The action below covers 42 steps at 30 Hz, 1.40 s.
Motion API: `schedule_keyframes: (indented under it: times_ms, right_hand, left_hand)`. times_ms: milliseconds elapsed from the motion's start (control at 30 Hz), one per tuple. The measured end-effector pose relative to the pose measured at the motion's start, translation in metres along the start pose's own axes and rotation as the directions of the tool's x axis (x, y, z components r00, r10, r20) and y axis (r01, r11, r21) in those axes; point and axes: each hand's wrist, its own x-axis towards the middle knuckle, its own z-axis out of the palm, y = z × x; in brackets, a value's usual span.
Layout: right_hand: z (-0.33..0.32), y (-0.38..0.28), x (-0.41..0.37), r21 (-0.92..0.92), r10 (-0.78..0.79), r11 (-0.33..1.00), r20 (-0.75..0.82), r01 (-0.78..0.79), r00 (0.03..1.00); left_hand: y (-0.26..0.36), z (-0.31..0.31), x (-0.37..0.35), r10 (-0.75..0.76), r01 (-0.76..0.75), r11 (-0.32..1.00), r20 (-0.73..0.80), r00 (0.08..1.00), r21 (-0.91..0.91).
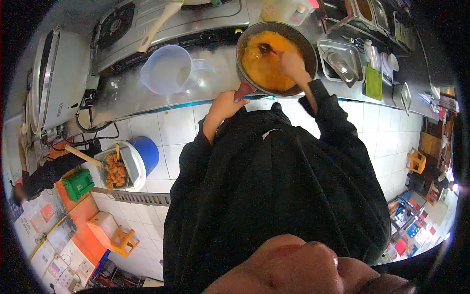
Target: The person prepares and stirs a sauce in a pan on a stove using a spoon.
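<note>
A dark round pan (pixel 312 58) holding orange-yellow liquid (pixel 264 68) rests at the counter's front edge. My left hand (pixel 226 106) is wrapped round the pan's reddish-brown handle (pixel 244 90). Over the right part of the pan, my right hand (pixel 292 66) is closed on a utensil whose dark end (pixel 265 48) dips into the liquid; most of the utensil is hidden. To the left of the pan stands a translucent plastic jug (pixel 169 69).
A steel tray (pixel 341 61), green cloth (pixel 373 83) and scale (pixel 387 76) lie right of the pan. A stove (pixel 171 29) stands behind the jug. Below left are a tub of fried food (pixel 116 171) and a blue bucket (pixel 147 152). Another person's dark sleeve (pixel 58 164) shows far left.
</note>
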Motion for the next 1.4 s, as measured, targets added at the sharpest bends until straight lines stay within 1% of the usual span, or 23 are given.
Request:
schedule_keyframes:
  times_ms: [33,100,300,467,533,567,600,633,700,733,767,833,933,1000,1033,1067,1133,1200,1233,1267,1333,1367,1400]
  right_hand:
    - [0.005,0.014,0.005,-0.001,-0.005,1.0,0.0,0.005,1.0]
    - [0.014,0.027,0.009,0.155,-0.141,0.978,-0.004,0.14,0.99]
    - [0.012,0.003,-0.038,0.423,-0.268,0.883,0.101,0.203,0.958]
    - [0.026,-0.037,-0.059,0.372,-0.272,0.894,0.006,0.25,0.962]
    - [0.025,-0.045,-0.053,0.217,-0.193,0.964,0.172,0.154,0.966]
    - [0.014,-0.052,-0.053,0.248,-0.079,0.967,0.062,0.062,0.995]
    - [0.01,-0.048,-0.045,0.248,-0.067,0.968,0.061,0.05,0.996]
    - [0.008,-0.042,-0.03,0.254,-0.067,0.966,0.048,0.053,0.997]
    - [-0.005,-0.029,-0.015,0.261,-0.064,0.964,0.03,0.054,0.998]
    - [-0.022,-0.016,-0.013,0.355,-0.166,0.929,0.138,0.107,0.976]
    - [-0.036,-0.011,-0.011,0.449,-0.278,0.881,0.233,0.15,0.932]
    - [-0.053,-0.019,-0.034,0.482,-0.341,0.854,0.233,0.197,0.911]
    - [-0.023,-0.032,-0.051,0.42,-0.344,0.879,0.229,0.226,0.911]
    - [-0.002,-0.048,-0.054,0.097,-0.273,0.961,0.152,0.26,0.95]
    - [0.001,-0.053,-0.056,0.174,-0.17,0.974,0.144,0.144,0.975]
    - [0.003,-0.056,-0.053,0.179,-0.165,0.974,0.144,0.139,0.976]
    - [0.011,-0.052,-0.032,0.16,-0.003,0.987,0.053,-0.005,0.999]
    - [0.022,-0.019,-0.001,0.123,-0.227,0.969,0.087,0.216,0.97]
    - [0.024,0.006,0.015,0.028,-0.376,0.926,0.162,0.377,0.912]
    - [0.02,0.026,0.015,0.026,-0.379,0.924,0.163,0.38,0.911]
    - [0.004,0.054,0.014,0.265,-0.432,0.862,-0.063,0.432,0.9]
    - [0.001,0.057,0.015,0.262,-0.436,0.861,-0.059,0.435,0.898]
    - [-0.001,0.06,0.015,0.361,-0.212,0.915,0.052,0.179,0.976]
  left_hand:
    - [0.004,-0.003,0.0,-0.003,0.003,1.0,-0.005,1.0,-0.002]
    - [0.01,-0.008,-0.001,-0.063,0.063,0.998,0.093,0.994,0.011]
    - [0.005,-0.005,0.0,-0.086,0.084,0.996,0.089,0.992,0.028]
    - [0.002,-0.003,0.002,-0.08,0.083,0.996,0.108,0.991,-0.016]
    - [0.001,-0.002,0.002,-0.097,0.098,0.995,0.114,0.989,-0.008]
    - [-0.001,0.0,0.001,-0.014,0.014,1.0,0.024,1.0,0.01]
    - [-0.002,0.002,0.001,0.071,-0.069,0.997,-0.065,0.995,0.032]
    - [0.004,-0.001,0.0,0.078,-0.076,0.997,-0.057,0.995,0.031]
    - [0.011,-0.006,-0.002,-0.061,0.06,0.998,0.053,0.997,0.011]
    - [0.011,-0.008,-0.002,-0.106,0.105,0.994,0.089,0.99,0.011]
    - [0.006,-0.005,-0.003,-0.068,0.067,0.998,0.069,0.995,0.016]
    - [0.006,-0.006,-0.003,-0.03,0.029,0.999,0.039,0.999,0.017]
    - [0.011,-0.004,-0.002,0.007,-0.008,1.0,-0.042,0.999,-0.008]
    - [0.007,-0.004,-0.001,0.029,-0.029,1.0,-0.011,1.0,-0.006]
    - [0.008,-0.006,0.0,0.03,-0.03,1.0,-0.009,1.0,-0.003]
    - [0.01,-0.008,0.0,-0.027,0.026,0.999,0.045,0.999,0.021]
    - [0.01,-0.007,0.0,-0.079,0.074,0.996,0.105,0.991,0.052]
    - [0.001,-0.002,0.0,0.037,-0.037,0.999,0.005,0.999,-0.007]
    - [0.002,-0.002,0.0,0.038,-0.038,0.999,0.002,0.999,-0.008]
    - [0.003,-0.002,0.0,0.049,-0.048,0.998,-0.019,0.999,0.026]
    - [0.002,-0.002,0.0,0.058,-0.055,0.997,-0.046,0.997,0.053]
    - [0.001,-0.002,0.001,0.01,-0.01,0.999,0.005,1.0,0.036]
    - [0.002,-0.002,0.001,-0.035,0.034,0.999,0.059,0.998,0.022]
